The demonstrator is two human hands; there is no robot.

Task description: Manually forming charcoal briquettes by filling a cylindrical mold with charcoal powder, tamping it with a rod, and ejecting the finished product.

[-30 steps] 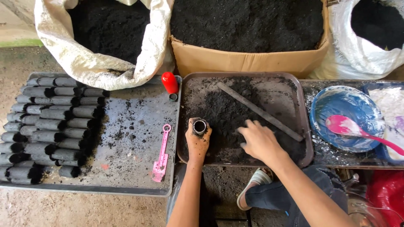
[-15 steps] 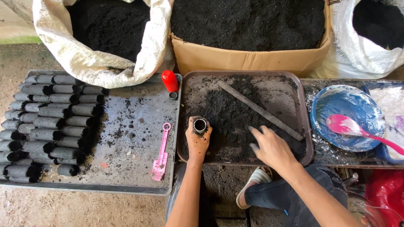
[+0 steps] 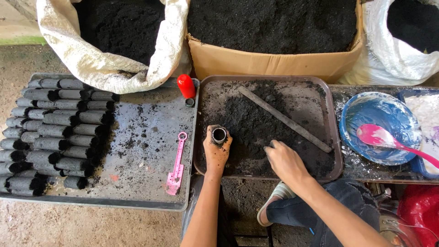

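Your left hand (image 3: 216, 153) is wrapped around a short dark metal tube (image 3: 219, 134), holding it upright with its open mouth facing up, at the left edge of the brown rectangular tray (image 3: 336, 132). Your right hand (image 3: 284, 160) rests knuckles-up with fingers curled down into the loose black powder (image 3: 249, 123) spread over the tray, near its front edge; whether it grips any of the powder cannot be told. A long grey flat bar (image 3: 286, 119) lies slantwise across the tray, from the rear middle toward the front right corner, just beyond your right hand.

To the left of the tray is a grey metal sheet (image 3: 146, 114) dusted with black crumbs. Rows of black cylindrical briquettes (image 3: 55, 132) are stacked along its left side. A pink plastic tool (image 3: 176, 165) lies near its front right corner, and a red cap-shaped piece (image 3: 186, 86) stands at its rear right corner.

Right of the tray sits a blue round bowl (image 3: 366, 114) smeared white, with a pink spoon (image 3: 388, 141) in it. Behind the tray stand a cardboard box (image 3: 274, 64) and a white woven sack (image 3: 100, 68), both filled with black powder.
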